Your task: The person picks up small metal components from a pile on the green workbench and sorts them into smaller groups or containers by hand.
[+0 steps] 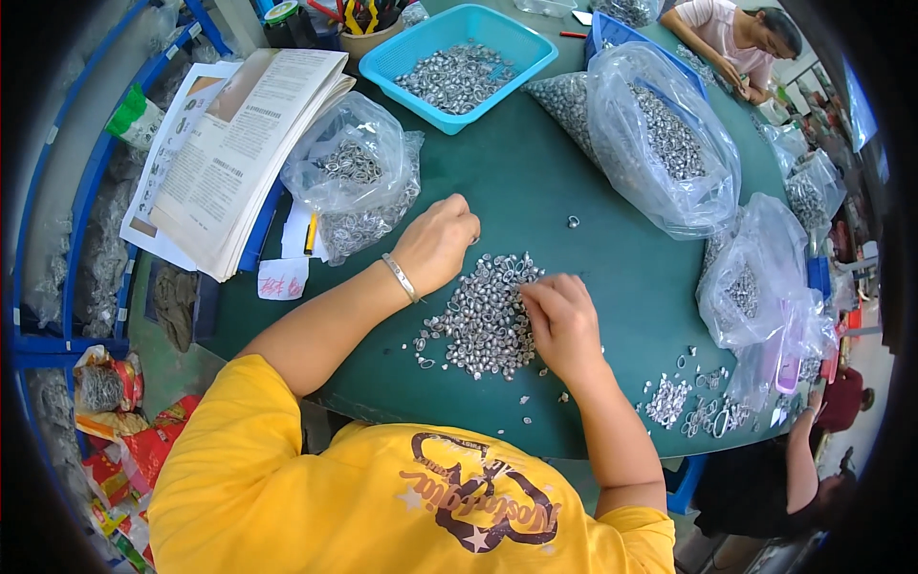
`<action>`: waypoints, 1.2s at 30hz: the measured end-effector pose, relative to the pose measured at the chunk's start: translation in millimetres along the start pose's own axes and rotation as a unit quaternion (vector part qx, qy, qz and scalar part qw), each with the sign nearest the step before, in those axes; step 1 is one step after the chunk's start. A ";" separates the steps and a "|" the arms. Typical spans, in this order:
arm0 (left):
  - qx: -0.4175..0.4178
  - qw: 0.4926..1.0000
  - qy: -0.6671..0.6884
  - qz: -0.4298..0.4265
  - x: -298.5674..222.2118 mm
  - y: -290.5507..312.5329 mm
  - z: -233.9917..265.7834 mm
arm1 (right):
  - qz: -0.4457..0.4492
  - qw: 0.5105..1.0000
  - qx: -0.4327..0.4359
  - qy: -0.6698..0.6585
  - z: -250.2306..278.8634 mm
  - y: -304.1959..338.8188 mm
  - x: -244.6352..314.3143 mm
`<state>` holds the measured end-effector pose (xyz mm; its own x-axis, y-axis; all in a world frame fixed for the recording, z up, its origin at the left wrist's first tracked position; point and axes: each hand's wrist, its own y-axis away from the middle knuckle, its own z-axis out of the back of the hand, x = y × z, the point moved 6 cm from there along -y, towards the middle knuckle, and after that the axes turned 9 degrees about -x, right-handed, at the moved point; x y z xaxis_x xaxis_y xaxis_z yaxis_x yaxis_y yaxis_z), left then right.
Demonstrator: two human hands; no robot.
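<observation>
A heap of small silver metal rings lies on the green table in front of me, many with a rounded bead-like top. My left hand is closed just beyond the heap's upper left side, with a bit of a small metal ring showing at its fingertips. At the heap's right edge, my right hand has thumb and fingers pressed together. Whatever they pinch, if anything, is hidden. One loose ring sits apart, farther off to the right.
A blue basket of metal pieces stands at the back. Clear bags of pieces lie left and right. Newspapers are stacked at left. Small metal bits lie front right. Another person works at the far right.
</observation>
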<state>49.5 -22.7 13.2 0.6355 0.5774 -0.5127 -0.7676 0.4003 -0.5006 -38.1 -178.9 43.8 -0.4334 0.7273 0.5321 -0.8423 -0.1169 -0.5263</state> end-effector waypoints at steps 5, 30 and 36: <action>0.070 0.987 0.108 0.095 -5.9 2.9 0.6 | -0.006 1.000 0.001 -0.005 -21.3 -15.9 -11.5; 0.035 0.971 0.188 0.146 -25.3 -3.6 -15.6 | -0.109 0.987 0.106 0.046 -24.1 -23.7 -39.4; 0.108 0.994 0.001 -0.020 -40.8 -9.8 -33.9 | -0.077 0.990 0.094 0.077 -19.2 -20.7 -34.2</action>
<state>34.0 -74.3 15.3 0.6662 0.5562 -0.4967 -0.7412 0.5671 -0.3591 0.3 -188.4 23.8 -0.2524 0.8395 0.4812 -0.9459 -0.1091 -0.3057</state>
